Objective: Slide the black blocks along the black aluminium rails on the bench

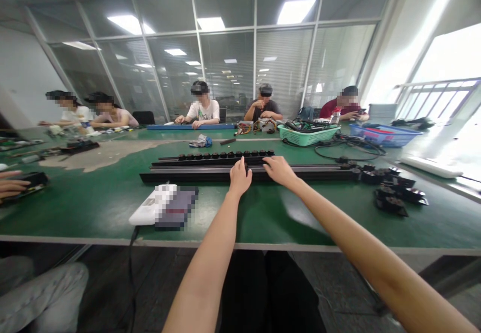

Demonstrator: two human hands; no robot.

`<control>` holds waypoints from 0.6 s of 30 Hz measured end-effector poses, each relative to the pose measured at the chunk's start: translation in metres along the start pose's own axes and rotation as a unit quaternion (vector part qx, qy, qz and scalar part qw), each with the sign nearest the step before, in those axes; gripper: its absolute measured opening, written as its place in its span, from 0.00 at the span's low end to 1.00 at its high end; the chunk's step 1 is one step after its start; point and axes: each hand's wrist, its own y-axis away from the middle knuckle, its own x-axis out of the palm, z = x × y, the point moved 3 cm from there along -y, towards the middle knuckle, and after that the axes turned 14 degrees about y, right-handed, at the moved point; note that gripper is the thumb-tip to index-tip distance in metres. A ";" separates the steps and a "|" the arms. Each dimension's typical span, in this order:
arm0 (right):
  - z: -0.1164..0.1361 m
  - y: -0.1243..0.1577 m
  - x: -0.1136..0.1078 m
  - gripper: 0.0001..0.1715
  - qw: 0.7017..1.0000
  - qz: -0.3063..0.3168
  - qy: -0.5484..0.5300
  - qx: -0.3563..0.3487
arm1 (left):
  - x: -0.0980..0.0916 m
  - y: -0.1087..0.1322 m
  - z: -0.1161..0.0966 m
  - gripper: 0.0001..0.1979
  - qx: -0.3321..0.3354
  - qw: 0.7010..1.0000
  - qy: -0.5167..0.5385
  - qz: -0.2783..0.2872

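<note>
Long black metal rails (188, 177) lie side by side across the table before me. My left hand (239, 177) is over the near rail, thumb and fingers closed around a small dark part that they mostly hide. To its right, my right hand (280, 171) has its fingers bent together at the far rail, with the fingertips on its edge. A row of small black blocks (225, 155) runs along the far rail. More black parts (394, 198) sit in a loose group at the right end of the rails.
A white device (150, 208) with a cable and a dark blurred item (176, 210) lie at the near left. Farther back are a green basket (308, 136) of cables, a blue basket (387, 135) and a crumpled cloth (201, 141). Several people sit around the green table (93, 213).
</note>
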 end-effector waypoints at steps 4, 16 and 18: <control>0.062 -0.027 0.018 0.25 0.994 -0.011 -0.104 -0.035 | -0.007 -0.006 0.005 0.26 0.004 0.998 0.041 -0.049; 0.078 -0.035 0.038 0.24 0.980 -0.011 -0.196 -0.027 | -0.010 -0.003 0.001 0.21 0.000 0.999 -0.005 -0.037; 0.077 -0.034 0.038 0.24 0.980 -0.012 -0.197 -0.017 | -0.010 -0.003 -0.001 0.21 0.005 0.999 -0.014 -0.028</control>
